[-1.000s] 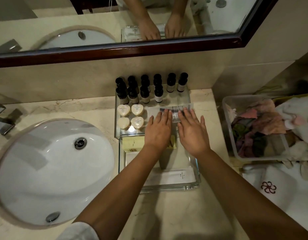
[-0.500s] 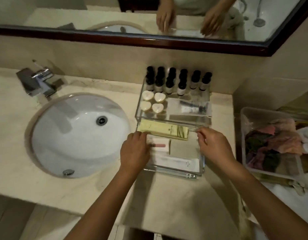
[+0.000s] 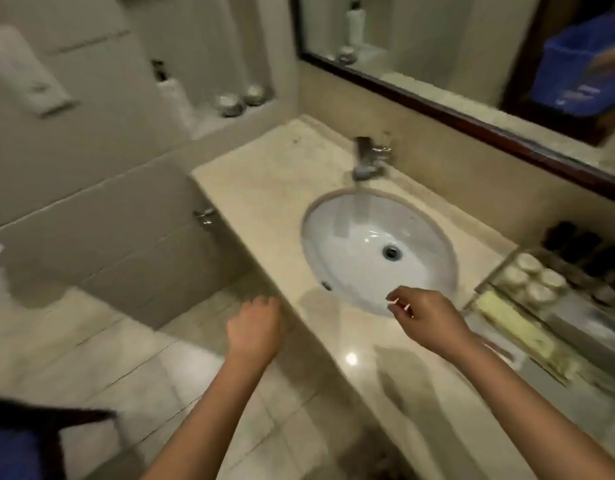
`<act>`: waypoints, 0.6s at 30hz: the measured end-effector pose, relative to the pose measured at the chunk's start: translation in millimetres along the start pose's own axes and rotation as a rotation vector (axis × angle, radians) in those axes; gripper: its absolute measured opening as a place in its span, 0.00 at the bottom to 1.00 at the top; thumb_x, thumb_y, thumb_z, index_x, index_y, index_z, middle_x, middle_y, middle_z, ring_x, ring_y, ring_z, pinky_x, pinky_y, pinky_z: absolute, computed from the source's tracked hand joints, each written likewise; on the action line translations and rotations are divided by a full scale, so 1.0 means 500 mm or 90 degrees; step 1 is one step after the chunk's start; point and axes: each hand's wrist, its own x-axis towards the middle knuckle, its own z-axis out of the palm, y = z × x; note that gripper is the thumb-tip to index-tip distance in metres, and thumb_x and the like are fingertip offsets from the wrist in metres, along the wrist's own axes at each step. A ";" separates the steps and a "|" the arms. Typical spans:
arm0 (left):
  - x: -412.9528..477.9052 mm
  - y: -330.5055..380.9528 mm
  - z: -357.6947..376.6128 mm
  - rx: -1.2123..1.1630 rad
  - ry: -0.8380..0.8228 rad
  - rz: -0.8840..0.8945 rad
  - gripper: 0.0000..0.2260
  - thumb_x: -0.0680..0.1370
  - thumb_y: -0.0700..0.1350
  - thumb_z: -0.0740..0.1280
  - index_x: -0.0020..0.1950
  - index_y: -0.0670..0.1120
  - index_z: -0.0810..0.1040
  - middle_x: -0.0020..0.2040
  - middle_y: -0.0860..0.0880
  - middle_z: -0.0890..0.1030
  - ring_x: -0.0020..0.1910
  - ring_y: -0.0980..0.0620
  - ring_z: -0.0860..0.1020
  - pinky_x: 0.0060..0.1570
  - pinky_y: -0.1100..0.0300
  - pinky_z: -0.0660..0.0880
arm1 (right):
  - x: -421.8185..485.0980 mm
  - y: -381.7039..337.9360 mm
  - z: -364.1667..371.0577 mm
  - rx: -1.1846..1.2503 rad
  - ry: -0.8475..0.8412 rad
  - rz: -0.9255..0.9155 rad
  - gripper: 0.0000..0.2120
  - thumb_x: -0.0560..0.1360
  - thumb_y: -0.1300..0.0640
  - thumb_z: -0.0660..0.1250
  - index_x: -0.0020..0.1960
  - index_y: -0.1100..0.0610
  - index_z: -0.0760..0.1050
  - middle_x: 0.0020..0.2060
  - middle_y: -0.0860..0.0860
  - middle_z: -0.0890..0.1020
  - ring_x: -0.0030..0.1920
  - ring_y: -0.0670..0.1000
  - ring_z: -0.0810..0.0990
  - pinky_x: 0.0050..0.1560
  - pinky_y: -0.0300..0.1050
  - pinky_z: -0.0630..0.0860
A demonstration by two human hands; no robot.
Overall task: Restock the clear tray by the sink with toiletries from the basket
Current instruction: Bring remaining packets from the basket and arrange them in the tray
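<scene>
At the right end of the counter (image 3: 264, 181), just beside the sink (image 3: 361, 237), the clear tray (image 3: 489, 275) holds dark bottles (image 3: 583, 247), round soaps (image 3: 531, 278) and a yellow packet (image 3: 513, 323). The right hand (image 3: 427, 320) hovers over the sink's front rim and the left hand (image 3: 254, 327) over the floor; both have loosely curled fingers and hold nothing. I judge this a fetching step: the basket is not in view, so the next move calls for finding it.

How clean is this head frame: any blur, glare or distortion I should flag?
Head view: motion blur smears the whole frame, worst at the right edge, where the clear tray and its bottles are soft; wide-angle bending shows along the mirror frame; one small glare spot on the countertop, highlights in the sink; dim, warm light; right hand too soft to tell if its fingers pinch anything.
</scene>
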 end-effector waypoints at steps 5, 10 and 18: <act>-0.166 -0.326 0.019 -0.018 -0.011 -0.183 0.13 0.79 0.44 0.55 0.62 0.47 0.70 0.59 0.48 0.75 0.59 0.46 0.74 0.50 0.55 0.71 | 0.003 -0.315 0.131 0.002 -0.073 -0.165 0.11 0.77 0.54 0.63 0.57 0.53 0.77 0.48 0.48 0.83 0.47 0.50 0.80 0.48 0.42 0.74; -0.435 -0.665 0.038 -0.021 -0.008 -0.410 0.11 0.78 0.43 0.55 0.58 0.46 0.72 0.58 0.47 0.76 0.58 0.45 0.75 0.49 0.53 0.73 | -0.074 -0.655 0.322 -0.024 -0.180 -0.364 0.11 0.76 0.53 0.65 0.57 0.53 0.77 0.48 0.49 0.83 0.53 0.51 0.80 0.52 0.45 0.76; -0.804 -0.953 0.099 -0.112 -0.009 -0.719 0.10 0.79 0.47 0.56 0.56 0.45 0.72 0.58 0.46 0.76 0.58 0.44 0.76 0.51 0.52 0.73 | -0.240 -1.045 0.539 -0.122 -0.329 -0.611 0.12 0.78 0.52 0.62 0.60 0.52 0.75 0.53 0.48 0.82 0.54 0.52 0.79 0.50 0.41 0.71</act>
